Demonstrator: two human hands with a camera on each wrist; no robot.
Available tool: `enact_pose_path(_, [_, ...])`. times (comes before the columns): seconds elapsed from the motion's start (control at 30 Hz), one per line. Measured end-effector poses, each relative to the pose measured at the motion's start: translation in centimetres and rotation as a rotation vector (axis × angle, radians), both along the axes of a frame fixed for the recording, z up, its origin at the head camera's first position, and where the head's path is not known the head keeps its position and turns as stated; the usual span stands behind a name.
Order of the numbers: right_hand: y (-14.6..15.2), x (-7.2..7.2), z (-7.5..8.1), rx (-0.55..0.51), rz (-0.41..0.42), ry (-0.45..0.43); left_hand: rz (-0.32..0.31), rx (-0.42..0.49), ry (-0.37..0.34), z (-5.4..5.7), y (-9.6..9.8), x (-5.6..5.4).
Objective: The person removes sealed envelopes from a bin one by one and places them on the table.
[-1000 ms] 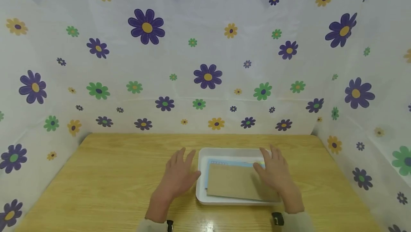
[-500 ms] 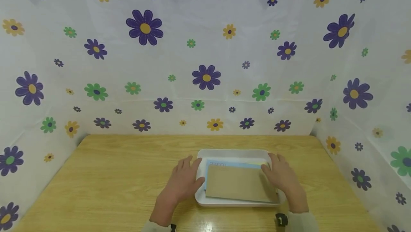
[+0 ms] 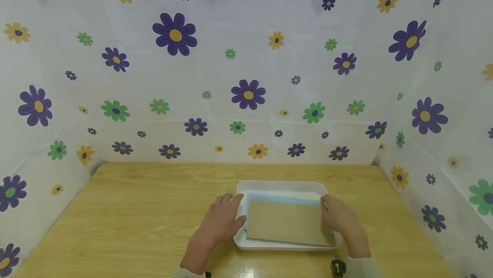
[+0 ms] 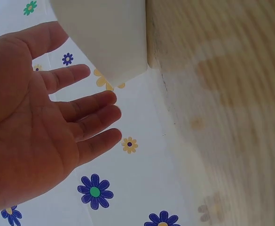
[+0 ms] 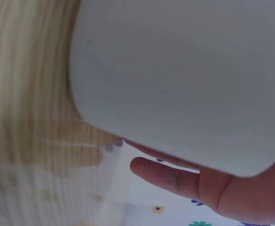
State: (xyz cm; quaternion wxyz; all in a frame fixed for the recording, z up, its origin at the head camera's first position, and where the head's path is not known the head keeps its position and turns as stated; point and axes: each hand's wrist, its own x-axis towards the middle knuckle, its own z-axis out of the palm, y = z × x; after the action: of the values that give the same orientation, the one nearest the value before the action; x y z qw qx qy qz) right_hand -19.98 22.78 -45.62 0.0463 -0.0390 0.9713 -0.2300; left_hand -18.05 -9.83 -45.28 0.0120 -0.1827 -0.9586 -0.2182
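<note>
A white tray (image 3: 281,186) lies on the wooden table, a brown envelope-like sheet (image 3: 289,222) on top of a blue one (image 3: 269,197) inside it. A strip of yellow (image 3: 310,198) shows at the back right of the stack. My left hand (image 3: 219,224) is at the tray's left side, thumb near the rim; the left wrist view shows its fingers spread and loose. My right hand (image 3: 343,218) is at the tray's right rim, fingers bent over the stack's back right corner. Whether it pinches the rim or the sheets is hidden; in the right wrist view the tray wall (image 5: 175,80) covers most fingers.
The wooden table (image 3: 154,209) stretches left of the tray and a little to its right. White flower-printed cloth (image 3: 215,68) hangs behind it and along both sides. A dark band (image 3: 338,267) is on the right wrist, by the sleeve.
Both hands have come down closer to the tray. The right hand moved outward to the right rim, and its fingers, straight before, have bent. The tray and sheets look unmoved.
</note>
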Motion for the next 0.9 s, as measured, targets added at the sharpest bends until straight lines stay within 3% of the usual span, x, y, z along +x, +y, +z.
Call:
enact_pose_path(0.17, [0.2, 0.1, -0.2, -0.009, -0.019, -0.013, -0.026, -0.068, 0.119, -0.8, 1.1, -0.1])
enact_pose_path(0.33, [0.2, 0.1, 0.0, -0.014, -0.01, -0.004, -0.056, -0.135, 0.237, -1.3, 3.4, -0.4])
enact_pose_path(0.47, [0.2, 0.2, 0.2, -0.022, 0.007, 0.002, -0.061, -0.208, 0.28, -1.5, 5.2, -0.2])
enact_pose_path(0.53, [0.2, 0.2, 0.2, -0.03, 0.018, 0.001, -0.061, -0.258, 0.261, -1.4, 5.7, 0.2])
enact_pose_path(0.73, [0.1, 0.3, 0.2, -0.037, 0.046, -0.001, -0.084, -0.307, 0.06, -0.9, 6.6, 1.6])
enact_pose_path(0.9, [0.3, 0.4, 0.2, -0.033, 0.056, 0.01, -0.043, -0.311, 0.027, -0.9, 7.0, 1.9])
